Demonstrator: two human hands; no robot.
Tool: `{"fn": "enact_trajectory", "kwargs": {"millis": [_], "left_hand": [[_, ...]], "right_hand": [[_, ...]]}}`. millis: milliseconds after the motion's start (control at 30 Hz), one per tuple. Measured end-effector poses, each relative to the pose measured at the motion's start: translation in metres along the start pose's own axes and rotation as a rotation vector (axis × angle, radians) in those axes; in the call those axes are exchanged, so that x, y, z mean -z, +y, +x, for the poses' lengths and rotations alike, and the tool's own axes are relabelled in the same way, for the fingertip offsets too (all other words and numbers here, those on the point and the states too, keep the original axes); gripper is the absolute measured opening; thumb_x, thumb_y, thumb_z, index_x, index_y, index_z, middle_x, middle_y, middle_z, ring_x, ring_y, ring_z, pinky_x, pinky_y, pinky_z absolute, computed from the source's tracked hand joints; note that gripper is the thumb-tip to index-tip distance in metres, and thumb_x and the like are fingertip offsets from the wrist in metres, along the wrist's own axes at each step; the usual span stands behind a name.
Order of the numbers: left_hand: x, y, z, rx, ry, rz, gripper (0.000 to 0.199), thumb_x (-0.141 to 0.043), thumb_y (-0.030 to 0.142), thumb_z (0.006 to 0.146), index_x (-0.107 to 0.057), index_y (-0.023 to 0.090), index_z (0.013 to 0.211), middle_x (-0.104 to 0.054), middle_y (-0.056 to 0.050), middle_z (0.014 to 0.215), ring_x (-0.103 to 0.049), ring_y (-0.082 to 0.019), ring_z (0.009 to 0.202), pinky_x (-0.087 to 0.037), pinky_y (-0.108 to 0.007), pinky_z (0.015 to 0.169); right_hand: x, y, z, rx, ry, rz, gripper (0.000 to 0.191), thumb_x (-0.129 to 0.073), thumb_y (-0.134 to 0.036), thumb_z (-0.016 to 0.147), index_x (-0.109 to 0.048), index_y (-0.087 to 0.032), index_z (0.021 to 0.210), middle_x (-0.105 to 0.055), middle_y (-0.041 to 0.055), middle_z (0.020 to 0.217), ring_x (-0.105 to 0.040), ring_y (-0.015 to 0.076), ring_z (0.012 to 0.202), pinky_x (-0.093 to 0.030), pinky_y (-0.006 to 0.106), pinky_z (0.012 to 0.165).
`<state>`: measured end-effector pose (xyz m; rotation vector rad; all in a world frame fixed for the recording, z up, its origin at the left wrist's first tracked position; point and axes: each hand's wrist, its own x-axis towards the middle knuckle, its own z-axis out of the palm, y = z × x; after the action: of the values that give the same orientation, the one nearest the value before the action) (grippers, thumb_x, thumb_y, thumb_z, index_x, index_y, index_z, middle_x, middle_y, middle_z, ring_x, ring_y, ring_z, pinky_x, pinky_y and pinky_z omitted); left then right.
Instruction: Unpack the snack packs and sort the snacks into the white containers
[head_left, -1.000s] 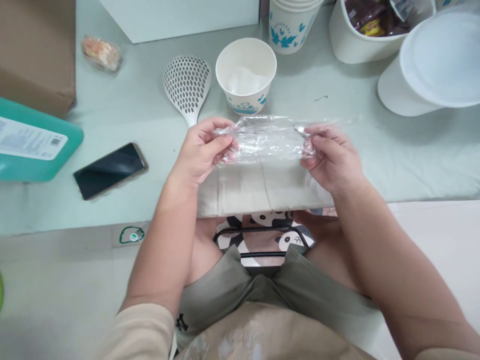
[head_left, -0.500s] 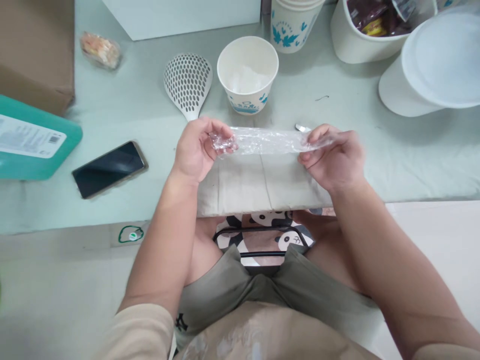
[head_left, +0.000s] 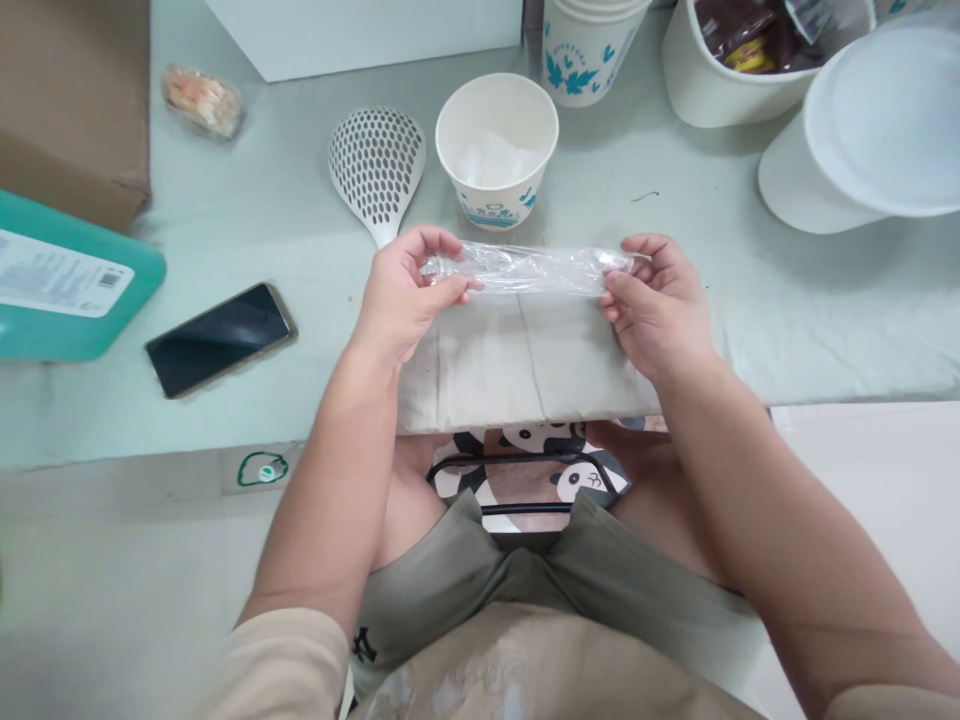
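A clear plastic wrapper [head_left: 529, 270] is stretched flat between my two hands, above the table's near edge. My left hand [head_left: 412, 285] pinches its left end between thumb and fingers. The right end is pinched in my right hand [head_left: 652, 300]. Just beyond the wrapper stands an open paper cup [head_left: 495, 150] with blue print and something whitish and translucent inside. A pale slotted skimmer [head_left: 379, 165] lies left of the cup, its handle running behind my left hand.
A phone [head_left: 220, 340], a green container [head_left: 75, 275], a cardboard box [head_left: 71, 100] and a wrapped snack [head_left: 201, 101] are on the left. Stacked cups [head_left: 589, 55], a tub of packets [head_left: 742, 95] and a lidded tub [head_left: 817, 160] stand at the back right.
The wrapper has risen slightly away from me and looks flatter. My right hand has shifted a little left, its thumb now over the wrapper's end. The small shiny piece beside it is no longer visible.
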<state>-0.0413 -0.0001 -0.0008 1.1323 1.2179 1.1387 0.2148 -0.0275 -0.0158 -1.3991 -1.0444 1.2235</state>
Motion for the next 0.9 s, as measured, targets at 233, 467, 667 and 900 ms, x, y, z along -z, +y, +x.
{"fn": "enact_trajectory", "kwargs": {"millis": [233, 467, 667, 900], "left_hand": [[0.003, 0.001, 0.001, -0.028, 0.002, -0.003, 0.03, -0.074, 0.004, 0.068, -0.063, 0.024, 0.088, -0.066, -0.001, 0.101, -0.07, -0.011, 0.068, -0.052, -0.023, 0.057], [-0.006, 0.008, -0.008, 0.022, -0.192, -0.015, 0.031, -0.063, -0.002, 0.064, -0.067, 0.021, 0.084, -0.069, -0.001, 0.093, -0.065, -0.009, 0.06, -0.049, -0.024, 0.054], [-0.021, 0.013, -0.014, 0.038, -0.341, 0.023, 0.031, -0.064, -0.004, 0.065, -0.071, 0.018, 0.085, -0.07, -0.001, 0.087, -0.062, -0.01, 0.062, -0.052, -0.027, 0.063], [-0.02, 0.01, -0.013, -0.034, -0.301, 0.145, 0.034, -0.064, -0.003, 0.066, -0.073, 0.021, 0.089, -0.072, 0.0, 0.088, -0.059, -0.01, 0.061, -0.046, -0.025, 0.059]], "right_hand": [[0.014, 0.005, 0.004, 0.126, 0.09, -0.039, 0.03, -0.075, -0.052, 0.082, -0.06, -0.03, 0.097, -0.061, 0.0043, 0.097, -0.064, 0.0227, 0.093, -0.054, 0.038, 0.076], [0.003, -0.008, -0.006, 0.02, -0.163, 0.14, 0.036, -0.075, -0.056, 0.08, -0.063, -0.031, 0.103, -0.07, 0.0043, 0.12, -0.066, 0.0253, 0.122, -0.057, 0.041, 0.094], [-0.016, -0.015, -0.018, -0.142, -0.481, 0.221, 0.073, -0.089, -0.058, 0.066, -0.059, -0.031, 0.126, -0.074, 0.0072, 0.128, -0.071, 0.0254, 0.116, -0.061, 0.04, 0.092], [-0.016, -0.016, -0.017, -0.369, -0.674, 0.175, 0.093, -0.093, -0.032, 0.067, -0.047, -0.023, 0.147, -0.077, -0.0024, 0.081, -0.073, 0.0171, 0.068, -0.059, 0.029, 0.065]]}}
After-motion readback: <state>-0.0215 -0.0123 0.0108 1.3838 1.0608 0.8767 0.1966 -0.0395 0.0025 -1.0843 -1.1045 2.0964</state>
